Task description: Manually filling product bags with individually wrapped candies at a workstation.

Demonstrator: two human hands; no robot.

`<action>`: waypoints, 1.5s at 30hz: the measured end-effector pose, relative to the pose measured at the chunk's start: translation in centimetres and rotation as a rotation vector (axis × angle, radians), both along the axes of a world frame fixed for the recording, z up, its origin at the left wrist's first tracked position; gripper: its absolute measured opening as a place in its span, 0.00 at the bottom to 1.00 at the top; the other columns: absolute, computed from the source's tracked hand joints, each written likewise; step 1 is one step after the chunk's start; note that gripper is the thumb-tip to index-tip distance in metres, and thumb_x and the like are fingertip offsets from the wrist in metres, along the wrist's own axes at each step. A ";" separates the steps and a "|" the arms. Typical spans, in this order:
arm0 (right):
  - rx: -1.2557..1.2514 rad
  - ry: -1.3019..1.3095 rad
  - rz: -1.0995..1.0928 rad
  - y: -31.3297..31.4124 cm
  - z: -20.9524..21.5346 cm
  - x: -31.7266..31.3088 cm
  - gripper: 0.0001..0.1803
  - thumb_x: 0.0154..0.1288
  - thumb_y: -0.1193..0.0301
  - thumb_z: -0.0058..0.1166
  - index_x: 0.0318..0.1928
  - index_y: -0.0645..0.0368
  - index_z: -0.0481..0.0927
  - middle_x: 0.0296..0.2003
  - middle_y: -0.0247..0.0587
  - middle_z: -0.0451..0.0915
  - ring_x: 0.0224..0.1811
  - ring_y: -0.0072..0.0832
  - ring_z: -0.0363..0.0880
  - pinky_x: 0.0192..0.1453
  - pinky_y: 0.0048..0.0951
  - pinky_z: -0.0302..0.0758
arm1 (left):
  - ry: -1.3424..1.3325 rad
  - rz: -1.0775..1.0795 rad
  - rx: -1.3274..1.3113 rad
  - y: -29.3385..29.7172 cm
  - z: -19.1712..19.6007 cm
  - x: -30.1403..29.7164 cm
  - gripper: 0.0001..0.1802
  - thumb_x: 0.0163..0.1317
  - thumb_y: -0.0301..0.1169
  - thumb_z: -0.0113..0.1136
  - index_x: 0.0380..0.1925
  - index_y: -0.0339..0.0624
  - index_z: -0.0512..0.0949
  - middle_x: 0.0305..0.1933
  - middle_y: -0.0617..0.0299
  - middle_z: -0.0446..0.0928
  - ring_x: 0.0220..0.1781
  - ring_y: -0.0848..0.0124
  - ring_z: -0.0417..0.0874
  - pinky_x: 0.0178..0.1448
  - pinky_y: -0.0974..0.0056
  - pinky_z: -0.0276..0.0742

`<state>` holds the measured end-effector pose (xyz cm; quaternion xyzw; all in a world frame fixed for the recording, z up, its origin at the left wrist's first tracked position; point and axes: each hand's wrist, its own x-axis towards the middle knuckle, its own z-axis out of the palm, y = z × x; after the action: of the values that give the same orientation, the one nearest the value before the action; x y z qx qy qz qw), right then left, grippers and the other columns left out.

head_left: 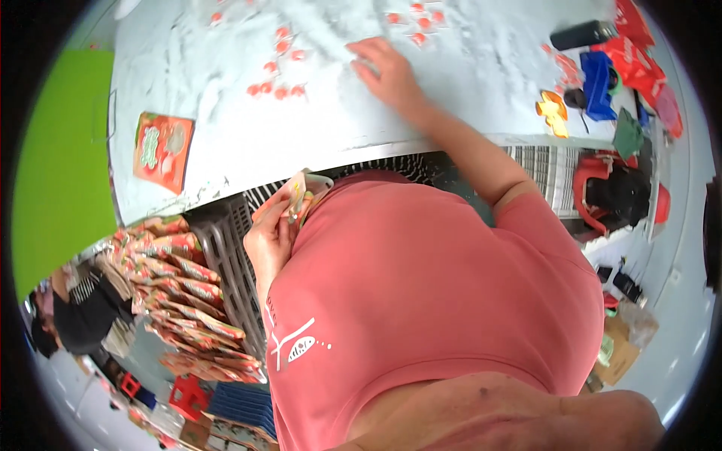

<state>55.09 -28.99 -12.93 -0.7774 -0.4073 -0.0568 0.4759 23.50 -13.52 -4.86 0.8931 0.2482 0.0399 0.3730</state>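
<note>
Left hand (272, 239) is gripping a thin foil pouch (299, 197) against the chest, just off the counter's (226, 143) near edge — light, floppy, likely slippery, best pinched at its rim. Right hand (385, 71) is lying flat, fingers spread and unclenched, among small red sachets (278, 71) mid-counter.
</note>
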 end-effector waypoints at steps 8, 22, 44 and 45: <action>-0.334 -0.356 -0.214 -4.5 -0.2 6.3 0.23 0.67 0.75 0.50 0.63 0.58 0.72 0.62 0.48 0.72 0.63 0.45 0.72 0.68 0.43 0.68 | 0.051 -0.028 -0.052 0.1 -0.4 1.0 0.16 0.66 0.15 0.51 0.50 0.36 0.82 0.53 0.51 0.83 0.50 0.65 0.86 0.52 0.64 0.81; -0.157 -0.053 0.101 5.6 0.3 -1.0 0.24 0.68 0.73 0.51 0.64 0.57 0.71 0.65 0.48 0.68 0.69 0.42 0.66 0.71 0.43 0.66 | 0.093 -0.074 -0.022 -0.3 0.0 1.4 0.16 0.65 0.16 0.51 0.50 0.35 0.81 0.52 0.49 0.83 0.49 0.63 0.87 0.51 0.63 0.80; 0.112 0.290 -0.391 -8.0 -1.6 15.7 0.15 0.64 0.76 0.52 0.51 0.59 0.82 0.53 0.52 0.79 0.60 0.48 0.76 0.65 0.41 0.72 | 0.105 -0.093 -0.020 0.1 -0.5 1.3 0.16 0.64 0.15 0.50 0.48 0.35 0.81 0.52 0.50 0.83 0.49 0.61 0.87 0.51 0.63 0.80; 0.022 0.027 -0.365 -8.8 -2.7 16.8 0.16 0.64 0.77 0.51 0.52 0.59 0.81 0.52 0.52 0.80 0.58 0.46 0.77 0.62 0.40 0.73 | 0.095 -0.103 -0.028 0.1 -0.5 1.4 0.16 0.64 0.15 0.50 0.49 0.35 0.81 0.53 0.50 0.83 0.49 0.61 0.87 0.51 0.63 0.80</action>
<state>71.87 -37.83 -15.62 -0.8340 -0.2523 -0.1360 0.4715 24.94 -13.40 -5.38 0.9004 0.2197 -0.0255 0.3746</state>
